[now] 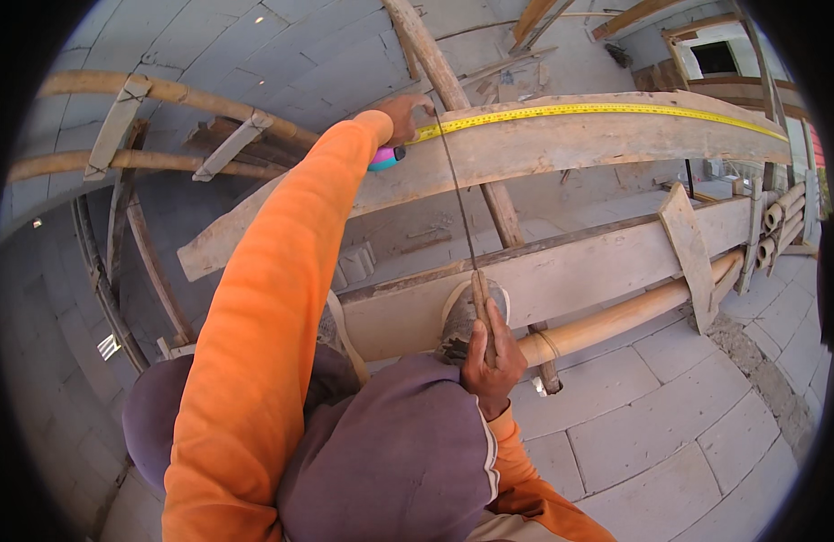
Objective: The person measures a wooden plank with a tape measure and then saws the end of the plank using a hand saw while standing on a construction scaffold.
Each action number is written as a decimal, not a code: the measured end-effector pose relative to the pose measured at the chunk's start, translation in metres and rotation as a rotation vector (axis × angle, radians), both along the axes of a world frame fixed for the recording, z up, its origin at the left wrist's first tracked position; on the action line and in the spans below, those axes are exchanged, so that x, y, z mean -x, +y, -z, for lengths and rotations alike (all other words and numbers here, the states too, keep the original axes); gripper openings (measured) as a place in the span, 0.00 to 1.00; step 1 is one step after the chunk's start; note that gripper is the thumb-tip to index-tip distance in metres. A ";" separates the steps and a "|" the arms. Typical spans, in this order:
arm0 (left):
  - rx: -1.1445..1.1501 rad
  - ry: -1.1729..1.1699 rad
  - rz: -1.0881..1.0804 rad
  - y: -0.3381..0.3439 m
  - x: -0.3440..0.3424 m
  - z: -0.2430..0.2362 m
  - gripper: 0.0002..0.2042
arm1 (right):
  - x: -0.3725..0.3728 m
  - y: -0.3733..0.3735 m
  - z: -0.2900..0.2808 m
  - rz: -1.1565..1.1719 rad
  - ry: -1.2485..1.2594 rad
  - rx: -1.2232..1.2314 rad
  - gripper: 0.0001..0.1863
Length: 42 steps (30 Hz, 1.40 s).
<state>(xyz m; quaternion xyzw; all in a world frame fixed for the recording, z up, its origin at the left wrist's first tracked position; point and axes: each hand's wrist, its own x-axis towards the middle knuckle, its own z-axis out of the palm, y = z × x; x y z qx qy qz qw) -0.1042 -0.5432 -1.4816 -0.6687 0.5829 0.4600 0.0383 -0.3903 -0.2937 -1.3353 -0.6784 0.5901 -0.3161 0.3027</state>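
Yellow tape [597,108]: stretched beside plank's [525,152] far edge.
Tape's long axis: lengthwise along plank, pointing to right end.
Left hand [400,119]: curled around tape case [387,159].
Right hand [493,363]: gripping slim wooden-handled tool [479,285], pointed toward left hand.

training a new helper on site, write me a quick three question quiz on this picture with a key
1. Multiple choice: what does the right hand grip? a) a hammer b) a wooden-handled tool with a thin dark blade c) a paintbrush
2. True or false: the yellow tape is fully wound into its case.
3. Fill in: the left hand is at the upper plank, in an ____ sleeve.

Key: 1. b, the wooden-handled tool. 2. False, it is stretched along the upper plank. 3. Orange.
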 end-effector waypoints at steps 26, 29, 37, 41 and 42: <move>0.152 -0.044 0.036 0.003 -0.009 0.029 0.23 | -0.012 -0.011 -0.011 0.014 -0.022 -0.061 0.18; -0.104 0.013 -0.055 -0.004 0.012 0.005 0.23 | -0.010 -0.018 -0.015 0.033 0.018 -0.132 0.18; 0.041 -0.007 -0.002 0.003 -0.001 0.020 0.24 | -0.018 -0.028 -0.020 0.017 0.065 -0.159 0.17; 0.055 -0.015 0.016 0.002 -0.004 0.026 0.24 | -0.017 -0.027 -0.020 0.001 0.076 -0.137 0.17; 0.059 -0.018 0.020 0.001 -0.004 0.026 0.24 | -0.017 -0.027 -0.020 -0.007 0.077 -0.112 0.17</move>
